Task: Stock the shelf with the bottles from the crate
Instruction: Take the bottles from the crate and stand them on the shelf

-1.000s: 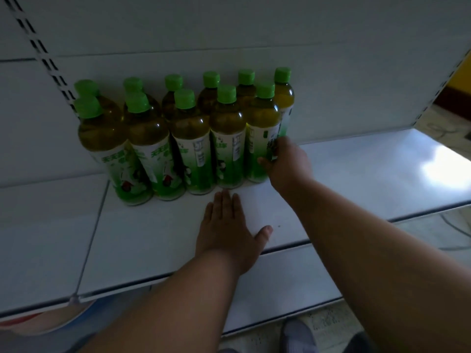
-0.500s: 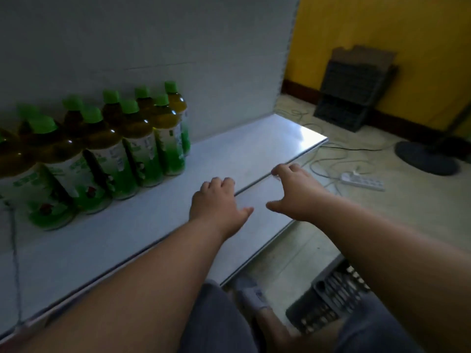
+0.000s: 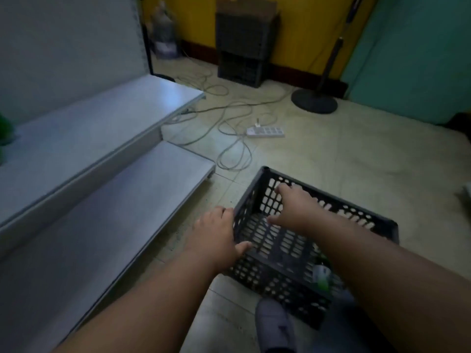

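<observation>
A black perforated plastic crate (image 3: 367,212) stands on the floor to the right of the white shelf (image 3: 84,128). My left hand (image 3: 216,233) hovers at the crate's left rim, fingers loosely bent, holding nothing. Over the crate's inside hangs my right hand (image 3: 295,207), fingers spread and relaxed, empty. One bottle with a green label (image 3: 321,276) lies in the crate's near corner, partly hidden by my right forearm. A sliver of the green bottles on the shelf (image 3: 5,131) shows at the far left edge.
A lower white shelf board (image 3: 122,210) juts toward the crate. Loose cables and a white power strip (image 3: 265,131) lie on the tiled floor. A round stand base (image 3: 314,100) and stacked dark crates (image 3: 242,47) are by the yellow wall. My shoe (image 3: 275,324) is near the crate.
My view has swung right from the shelf to the floor. Both hands have left the shelf and come down over the crate; the row of bottles has slid out of view.
</observation>
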`<state>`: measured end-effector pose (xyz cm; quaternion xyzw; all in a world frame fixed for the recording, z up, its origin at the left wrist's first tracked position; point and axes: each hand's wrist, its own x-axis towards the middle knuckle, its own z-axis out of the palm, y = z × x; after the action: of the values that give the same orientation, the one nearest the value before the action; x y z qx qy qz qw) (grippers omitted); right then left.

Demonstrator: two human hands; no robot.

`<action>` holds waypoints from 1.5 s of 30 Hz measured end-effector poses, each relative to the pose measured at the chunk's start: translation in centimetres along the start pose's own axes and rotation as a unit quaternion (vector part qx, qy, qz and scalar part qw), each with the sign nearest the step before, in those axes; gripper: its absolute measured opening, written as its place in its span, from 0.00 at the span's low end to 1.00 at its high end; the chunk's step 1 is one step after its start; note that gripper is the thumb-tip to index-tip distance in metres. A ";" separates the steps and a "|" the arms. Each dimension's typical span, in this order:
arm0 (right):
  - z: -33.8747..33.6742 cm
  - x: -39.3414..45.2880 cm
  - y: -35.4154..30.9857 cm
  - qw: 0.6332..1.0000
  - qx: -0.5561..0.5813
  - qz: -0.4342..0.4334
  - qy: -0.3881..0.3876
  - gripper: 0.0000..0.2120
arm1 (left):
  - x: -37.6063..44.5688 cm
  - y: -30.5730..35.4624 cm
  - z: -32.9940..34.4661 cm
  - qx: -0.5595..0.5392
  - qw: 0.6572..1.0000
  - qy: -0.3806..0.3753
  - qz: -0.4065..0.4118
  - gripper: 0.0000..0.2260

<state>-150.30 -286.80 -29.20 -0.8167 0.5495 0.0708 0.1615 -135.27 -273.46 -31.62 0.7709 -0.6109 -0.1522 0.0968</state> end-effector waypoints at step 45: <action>7.1 3.5 17.6 0.915 0.321 0.202 0.136 0.35 | 8.8 9.4 13.2 -0.049 0.989 -0.109 0.090 0.47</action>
<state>-164.77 -293.49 -40.12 -0.5944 0.7124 -0.1897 0.3213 -146.74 -283.74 -41.84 0.6860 -0.6766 -0.2553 0.0807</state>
